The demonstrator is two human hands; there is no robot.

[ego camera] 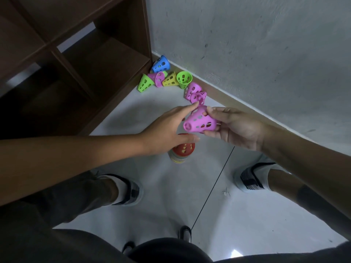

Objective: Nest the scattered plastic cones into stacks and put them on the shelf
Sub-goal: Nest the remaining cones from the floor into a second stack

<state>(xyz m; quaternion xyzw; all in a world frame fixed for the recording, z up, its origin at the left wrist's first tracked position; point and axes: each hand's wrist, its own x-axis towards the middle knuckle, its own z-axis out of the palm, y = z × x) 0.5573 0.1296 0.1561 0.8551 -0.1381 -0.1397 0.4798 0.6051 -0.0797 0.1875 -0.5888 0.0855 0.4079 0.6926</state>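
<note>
My right hand (239, 128) grips a pink perforated cone (200, 122), tilted with its narrow end toward the lower left. My left hand (169, 130) reaches in with fingers spread, fingertips touching the cone's upper rim. Under my left hand a stack of nested cones (181, 151) stands on the floor, a red cone on top. Farther off lie two pink cones (195, 93), a green cone (183, 78), a yellow cone (170, 80), a pink cone (158, 78), another green cone (144, 83) and a blue cone (161, 64). The dark wooden shelf (79, 59) is at the upper left.
A grey wall (256, 54) with a beige skirting strip runs diagonally on the right. The floor (171, 196) is pale tile with a dark joint line. My two feet in white shoes (129, 190) (250, 179) stand on either side of the stack.
</note>
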